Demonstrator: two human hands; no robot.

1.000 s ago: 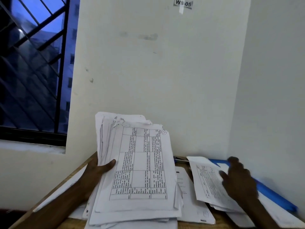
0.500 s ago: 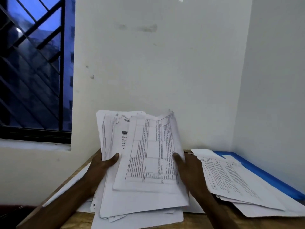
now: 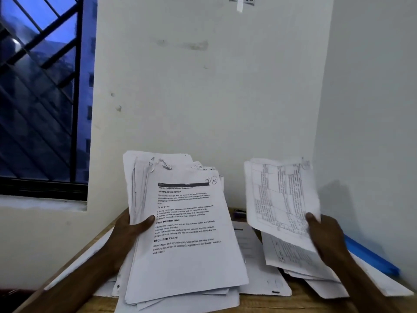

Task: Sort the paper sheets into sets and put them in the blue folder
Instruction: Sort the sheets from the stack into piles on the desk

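My left hand (image 3: 128,231) grips a thick stack of printed sheets (image 3: 187,249) by its left edge, tilted up off the table, with a text page on top. In my right hand (image 3: 327,238) is a single sheet printed with a table (image 3: 279,195), pinched at its lower right corner and raised above the right-hand pile of sheets (image 3: 300,265). The blue folder (image 3: 370,256) lies along the right wall under that pile; only its far edge shows.
A wooden table (image 3: 293,301) stands in the corner of two white walls. More loose sheets (image 3: 255,267) lie flat between the two piles. A small dark object (image 3: 239,213) sits by the back wall. A barred window (image 3: 40,91) is at the left.
My right hand took the table-printed sheet off the top of the left stack and carried it right, above the pile on the folder. A text page now tops the left stack.
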